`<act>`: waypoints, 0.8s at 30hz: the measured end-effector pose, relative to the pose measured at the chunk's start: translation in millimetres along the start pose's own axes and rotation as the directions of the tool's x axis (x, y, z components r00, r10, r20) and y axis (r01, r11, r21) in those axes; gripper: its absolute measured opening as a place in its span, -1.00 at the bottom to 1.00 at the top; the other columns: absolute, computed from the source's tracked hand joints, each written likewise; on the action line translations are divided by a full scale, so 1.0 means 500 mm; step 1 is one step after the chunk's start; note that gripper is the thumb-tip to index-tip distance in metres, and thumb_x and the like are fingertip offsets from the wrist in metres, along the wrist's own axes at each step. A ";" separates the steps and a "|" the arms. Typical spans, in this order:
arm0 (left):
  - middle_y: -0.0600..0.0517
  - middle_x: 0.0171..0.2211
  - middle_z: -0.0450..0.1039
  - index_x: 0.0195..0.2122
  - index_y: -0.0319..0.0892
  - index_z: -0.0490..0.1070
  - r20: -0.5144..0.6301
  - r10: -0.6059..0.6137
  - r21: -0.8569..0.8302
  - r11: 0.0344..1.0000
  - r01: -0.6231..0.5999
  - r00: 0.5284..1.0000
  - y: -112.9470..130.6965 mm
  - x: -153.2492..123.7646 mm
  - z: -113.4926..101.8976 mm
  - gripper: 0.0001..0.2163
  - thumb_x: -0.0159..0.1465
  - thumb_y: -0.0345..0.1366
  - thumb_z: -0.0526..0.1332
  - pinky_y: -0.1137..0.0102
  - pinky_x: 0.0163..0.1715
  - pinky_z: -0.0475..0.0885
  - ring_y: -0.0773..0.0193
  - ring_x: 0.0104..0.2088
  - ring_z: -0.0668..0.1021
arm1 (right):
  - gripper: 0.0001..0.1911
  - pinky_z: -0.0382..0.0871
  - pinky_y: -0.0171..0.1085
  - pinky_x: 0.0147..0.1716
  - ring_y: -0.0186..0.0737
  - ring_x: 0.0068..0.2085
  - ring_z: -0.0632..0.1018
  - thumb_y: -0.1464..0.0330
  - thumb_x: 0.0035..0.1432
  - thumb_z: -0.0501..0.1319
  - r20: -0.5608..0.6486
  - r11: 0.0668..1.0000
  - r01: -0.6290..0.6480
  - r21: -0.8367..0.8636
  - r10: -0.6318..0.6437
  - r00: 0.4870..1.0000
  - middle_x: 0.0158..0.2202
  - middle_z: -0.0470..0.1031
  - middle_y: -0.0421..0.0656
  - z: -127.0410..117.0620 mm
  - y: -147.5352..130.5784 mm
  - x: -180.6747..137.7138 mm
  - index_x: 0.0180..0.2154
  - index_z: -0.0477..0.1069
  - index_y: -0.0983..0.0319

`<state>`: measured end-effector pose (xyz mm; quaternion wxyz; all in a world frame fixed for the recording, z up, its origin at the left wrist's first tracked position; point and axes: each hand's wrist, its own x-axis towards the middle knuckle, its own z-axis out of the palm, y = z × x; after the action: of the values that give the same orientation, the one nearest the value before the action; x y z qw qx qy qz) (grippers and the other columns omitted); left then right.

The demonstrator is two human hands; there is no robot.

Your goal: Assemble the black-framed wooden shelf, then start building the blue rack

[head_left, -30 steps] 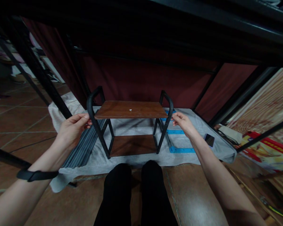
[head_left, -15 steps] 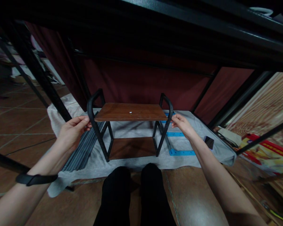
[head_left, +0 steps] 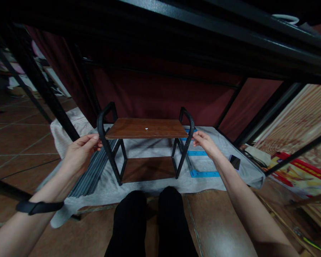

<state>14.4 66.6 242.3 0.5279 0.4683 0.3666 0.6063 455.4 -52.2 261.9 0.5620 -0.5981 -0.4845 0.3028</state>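
A small two-tier shelf rack (head_left: 147,128) stands upright before me, with brown wood-look boards and a black tubular frame. On the upper board lies a tiny white speck (head_left: 146,129). My left hand (head_left: 81,151) is pinched closed against the outer side of the left frame (head_left: 106,142), level with the upper board. At the same height on the opposite side, my right hand (head_left: 204,142) pinches at the outside of the right frame (head_left: 188,141). Whatever sits between the fingertips of either hand is too small or hidden to make out.
Grey tubes (head_left: 92,175) lie left of the rack on a grey cloth (head_left: 139,187). Blue connector strips (head_left: 205,174) and a phone (head_left: 234,162) lie to the right. Black bars (head_left: 42,85) frame the space, and a dark beam (head_left: 176,21) crosses overhead. A red box (head_left: 302,173) stands far right.
The view has shifted slightly. Both hands stay pinched at the same spots on the rack's two sides, and the rack has not visibly moved on the cloth.
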 end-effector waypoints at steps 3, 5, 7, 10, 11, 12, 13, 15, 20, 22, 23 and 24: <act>0.05 -0.45 0.49 -0.31 -0.27 0.52 -0.029 0.008 -0.016 1.000 -0.008 1.000 -0.014 -0.003 -0.006 -0.67 -0.03 -0.20 0.48 0.56 -0.46 0.39 0.41 -0.45 0.49 | -0.53 0.38 -0.39 -0.51 -0.42 -0.51 0.40 -0.04 -0.09 0.34 -0.015 0.998 -0.023 0.055 0.023 1.000 -0.45 0.43 -0.25 -0.003 0.012 -0.005 -0.36 0.36 0.21; 0.04 -0.43 0.48 -0.29 -0.27 0.52 -0.044 0.010 0.016 1.000 -0.009 0.999 -0.032 -0.008 -0.018 -0.65 -0.03 -0.18 0.48 0.56 -0.44 0.39 0.41 -0.43 0.49 | -0.52 0.38 -0.40 -0.51 -0.43 -0.52 0.40 -0.04 -0.07 0.33 -0.031 0.995 -0.043 0.087 0.045 0.998 -0.44 0.44 -0.25 -0.003 0.035 -0.013 -0.33 0.38 0.22; 0.03 -0.38 0.49 -0.26 -0.27 0.53 -0.059 -0.001 0.074 0.997 0.005 0.998 -0.061 -0.019 -0.036 -0.62 -0.03 -0.14 0.47 0.56 -0.44 0.38 0.41 -0.41 0.48 | -0.55 0.37 -0.41 -0.52 -0.45 -0.53 0.40 -0.02 -0.04 0.31 -0.052 0.993 -0.066 0.101 0.072 0.996 -0.43 0.44 -0.24 0.001 0.073 -0.026 -0.32 0.40 0.23; 0.01 -0.32 0.49 -0.24 -0.27 0.53 -0.092 -0.055 0.174 0.982 0.071 0.994 -0.120 -0.042 -0.071 -0.56 -0.07 -0.08 0.47 0.55 -0.46 0.35 0.39 -0.39 0.47 | -0.63 0.37 -0.42 -0.53 -0.44 -0.53 0.41 0.05 0.01 0.28 -0.069 0.984 -0.135 0.115 0.143 0.987 -0.43 0.45 -0.22 0.013 0.151 -0.053 -0.32 0.41 0.24; 0.01 -0.30 0.48 -0.23 -0.26 0.53 -0.097 -0.080 0.202 0.974 0.099 0.992 -0.141 -0.051 -0.081 -0.55 -0.08 -0.08 0.47 0.54 -0.46 0.35 0.37 -0.37 0.47 | -0.66 0.37 -0.42 -0.55 -0.44 -0.54 0.41 0.09 0.02 0.27 -0.078 0.977 -0.175 0.119 0.185 0.980 -0.43 0.44 -0.22 0.018 0.180 -0.062 -0.33 0.41 0.24; 0.01 -0.30 0.48 -0.21 -0.26 0.52 -0.103 -0.099 0.222 0.968 0.119 0.990 -0.161 -0.060 -0.090 -0.53 -0.09 -0.07 0.46 0.53 -0.46 0.36 0.36 -0.36 0.47 | -0.69 0.37 -0.42 -0.56 -0.44 -0.55 0.40 0.12 0.02 0.27 -0.085 0.969 -0.214 0.125 0.226 0.970 -0.44 0.44 -0.22 0.022 0.209 -0.072 -0.34 0.41 0.24; 0.01 -0.30 0.48 -0.18 -0.25 0.52 -0.110 -0.112 0.232 0.963 0.135 0.988 -0.179 -0.069 -0.096 -0.51 -0.09 -0.07 0.46 0.52 -0.45 0.37 0.34 -0.35 0.47 | -0.73 0.37 -0.43 -0.56 -0.44 -0.55 0.41 0.16 0.04 0.26 -0.094 0.959 -0.247 0.136 0.261 0.961 -0.44 0.45 -0.22 0.026 0.237 -0.081 -0.34 0.41 0.24; 0.00 -0.27 0.49 -0.12 -0.23 0.50 -0.116 -0.118 0.246 0.959 0.143 0.986 -0.210 -0.082 -0.098 -0.48 -0.09 -0.09 0.44 0.49 -0.42 0.38 0.31 -0.32 0.49 | -0.80 0.37 -0.43 -0.57 -0.44 -0.56 0.40 0.23 0.06 0.24 -0.110 0.933 -0.322 0.163 0.341 0.934 -0.45 0.45 -0.21 0.034 0.291 -0.098 -0.34 0.41 0.24; -0.01 -0.20 0.52 -0.16 -0.18 0.52 -0.120 -0.083 0.242 0.964 0.110 0.989 -0.259 -0.092 -0.078 -0.56 -0.09 -0.16 0.40 0.45 -0.34 0.41 0.25 -0.25 0.51 | -0.91 0.36 -0.45 -0.58 -0.47 -0.60 0.39 0.36 0.15 0.15 -0.143 0.857 -0.470 0.211 0.503 0.852 -0.47 0.44 -0.20 0.057 0.408 -0.137 -0.33 0.39 0.26; 0.00 -0.24 0.52 -0.20 -0.19 0.51 -0.187 -0.096 0.207 0.969 0.135 0.978 -0.282 -0.090 -0.080 -0.59 -0.11 -0.17 0.39 0.46 -0.36 0.40 0.25 -0.27 0.51 | -0.92 0.36 -0.45 -0.58 -0.48 -0.60 0.38 0.38 0.16 0.13 -0.144 0.840 -0.510 0.183 0.536 0.832 -0.47 0.43 -0.21 0.068 0.446 -0.152 -0.33 0.38 0.25; 0.00 -0.27 0.52 -0.22 -0.20 0.51 -0.229 -0.114 0.194 0.968 0.160 0.967 -0.295 -0.091 -0.086 -0.60 -0.12 -0.18 0.38 0.46 -0.38 0.39 0.26 -0.29 0.51 | -0.92 0.35 -0.45 -0.59 -0.48 -0.61 0.37 0.39 0.16 0.13 -0.145 0.833 -0.528 0.164 0.550 0.823 -0.48 0.43 -0.22 0.073 0.462 -0.159 -0.34 0.37 0.25; 0.00 -0.30 0.52 -0.25 -0.21 0.51 -0.259 -0.144 0.187 0.962 0.196 0.955 -0.309 -0.092 -0.094 -0.61 -0.14 -0.19 0.38 0.46 -0.39 0.38 0.27 -0.31 0.51 | -0.92 0.34 -0.45 -0.59 -0.48 -0.61 0.37 0.40 0.16 0.12 -0.146 0.827 -0.542 0.147 0.560 0.815 -0.49 0.42 -0.23 0.078 0.477 -0.164 -0.35 0.37 0.25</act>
<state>15.7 50.6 75.0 0.4769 0.4102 0.5299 0.5687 448.2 -88.9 9.5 0.5209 -0.7095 -0.2212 0.4200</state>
